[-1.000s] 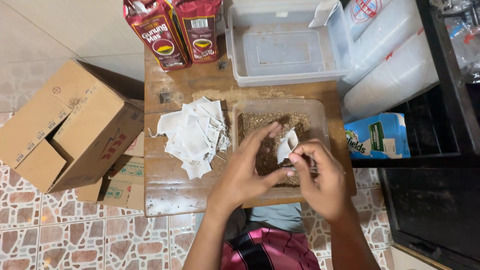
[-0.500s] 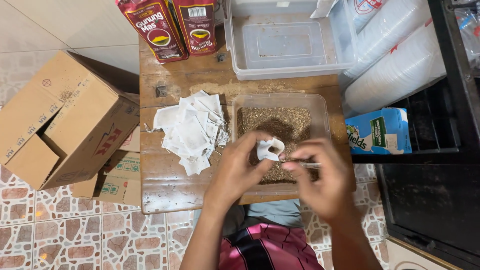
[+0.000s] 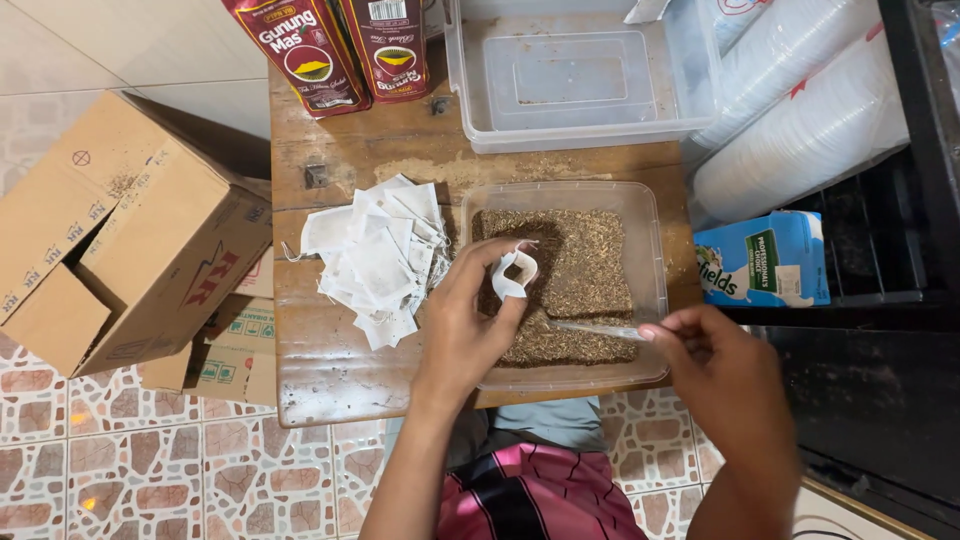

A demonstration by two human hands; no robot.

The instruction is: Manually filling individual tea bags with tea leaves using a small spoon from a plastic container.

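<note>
Head view: compared with half a second ago, the two hands have drawn apart. The left hand (image 3: 470,315) has kept the small white paper bag (image 3: 515,275), its grip pinched on the bag between thumb and fingers, mouth held open, above the left part of the tub (image 3: 650,250). The right hand (image 3: 715,370) has pulled back toward the tub's near right corner; its fingertips are closed on the end of a thin clear scoop (image 3: 595,328), whose other end lies low over the loose tea (image 3: 585,265).

The tub is shallow, clear plastic, and holds a layer of brown loose tea, with a darker bare patch near the bag. Behind it stands a second clear box (image 3: 690,90), holding only a clear lid (image 3: 570,78). Left of the tub lies a heap of flat white paper bags (image 3: 375,260) with strings. Two dark red packets (image 3: 340,50) stand at the far edge.

The worktop (image 3: 340,370) is worn brown wood, dusted with tea crumbs near the far box. On the patterned tile floor (image 3: 150,480) to the left sits an open cardboard box (image 3: 130,230) over flatter cartons. To the right are stacks of white plastic cups (image 3: 800,110) in sleeves, a blue and white carton (image 3: 765,260) and a dark shelf (image 3: 880,260).
</note>
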